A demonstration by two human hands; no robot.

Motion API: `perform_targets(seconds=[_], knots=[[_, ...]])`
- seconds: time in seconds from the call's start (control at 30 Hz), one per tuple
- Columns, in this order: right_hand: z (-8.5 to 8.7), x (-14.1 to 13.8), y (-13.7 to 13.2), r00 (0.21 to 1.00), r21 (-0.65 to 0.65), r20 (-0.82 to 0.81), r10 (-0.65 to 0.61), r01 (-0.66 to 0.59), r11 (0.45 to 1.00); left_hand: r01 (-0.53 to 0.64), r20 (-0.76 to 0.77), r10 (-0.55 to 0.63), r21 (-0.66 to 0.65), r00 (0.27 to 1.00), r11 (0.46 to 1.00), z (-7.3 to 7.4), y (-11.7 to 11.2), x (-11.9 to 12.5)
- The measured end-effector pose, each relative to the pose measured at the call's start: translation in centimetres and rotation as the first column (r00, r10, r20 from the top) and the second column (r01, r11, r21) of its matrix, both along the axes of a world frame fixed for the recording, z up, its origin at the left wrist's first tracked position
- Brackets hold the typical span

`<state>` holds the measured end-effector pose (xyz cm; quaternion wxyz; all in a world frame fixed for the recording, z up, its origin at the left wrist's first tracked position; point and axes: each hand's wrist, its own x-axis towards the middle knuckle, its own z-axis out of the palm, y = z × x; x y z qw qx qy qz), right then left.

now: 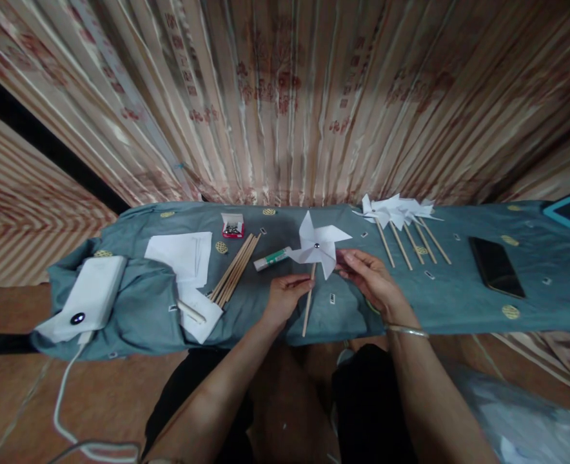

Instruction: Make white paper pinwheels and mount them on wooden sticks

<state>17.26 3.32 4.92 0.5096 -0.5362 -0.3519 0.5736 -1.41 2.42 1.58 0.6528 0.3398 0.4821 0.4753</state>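
Note:
A white paper pinwheel (pixel 318 245) with a metal pin at its centre sits on a thin wooden stick (pixel 307 309). My left hand (pixel 285 298) pinches the stick just under the paper head. My right hand (pixel 369 278) has its fingertips closed on the lower right blade of the pinwheel. Both hands hover over the blue-grey cloth (pixel 275 303) covering the low table.
Finished pinwheels (pixel 397 211) on sticks lie at the back right. A bundle of bare sticks (pixel 235 269), white paper sheets (pixel 181 254), a red pin box (pixel 233 226) and a glue stick (pixel 271 258) lie left. A dark phone (pixel 496 265) lies right; a white power bank (pixel 88 296) far left.

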Motion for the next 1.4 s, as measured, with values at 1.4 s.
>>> perform_targets(seconds=[1.4], knots=[[-0.6,0.7,0.3,0.968,0.125,0.144,-0.206,0.189,0.974,0.054,0.015,-0.055,0.005,0.998,0.999,0.3,-0.2,0.6]])
